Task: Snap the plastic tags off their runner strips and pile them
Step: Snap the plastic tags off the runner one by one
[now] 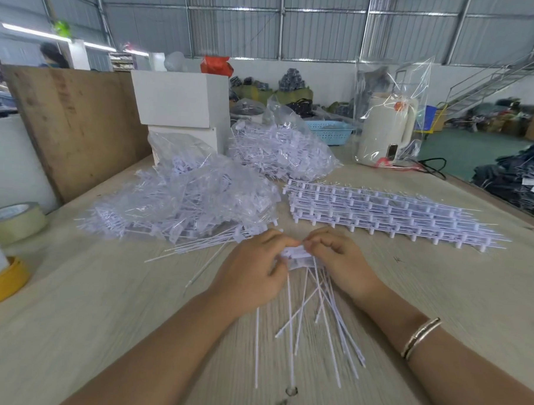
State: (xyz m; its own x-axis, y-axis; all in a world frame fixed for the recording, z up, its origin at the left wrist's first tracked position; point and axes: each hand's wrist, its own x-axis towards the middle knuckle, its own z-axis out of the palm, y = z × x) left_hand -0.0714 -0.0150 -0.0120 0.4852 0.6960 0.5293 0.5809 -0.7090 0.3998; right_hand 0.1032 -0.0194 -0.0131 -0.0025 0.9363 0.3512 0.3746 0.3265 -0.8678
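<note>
Partly hidden between the fingers, the tag heads [297, 255] are pinched by left hand [253, 272] and right hand [339, 263] in a tight grip above the table [102, 302]; their long tails [324, 321] point toward the person.

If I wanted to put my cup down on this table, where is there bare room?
Bare wood lies between the yellow tape roll and the left hand, and near the right edge below the stacked runner strips. Crowded: the loose tag pile, the bagged tags, and the strands under both hands.
</note>
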